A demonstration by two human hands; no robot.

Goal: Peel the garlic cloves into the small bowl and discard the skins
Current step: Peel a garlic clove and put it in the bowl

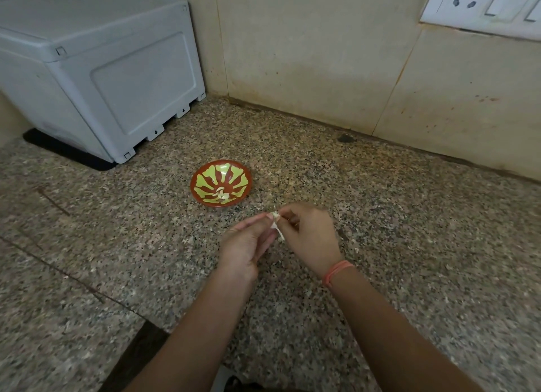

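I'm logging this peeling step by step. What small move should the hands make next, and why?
Probably peel the hanging skin strip fully off the garlic clove, which the left hand and right hand pinch between them. The strip dangles from it, so the clove seems not ready for the small bowl, where peeled cloves lie.

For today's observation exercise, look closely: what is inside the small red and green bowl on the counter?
A few pale peeled garlic cloves lie at the bottom of the bowl. They overlap, so their count is unclear; whatever lies beneath them is covered.
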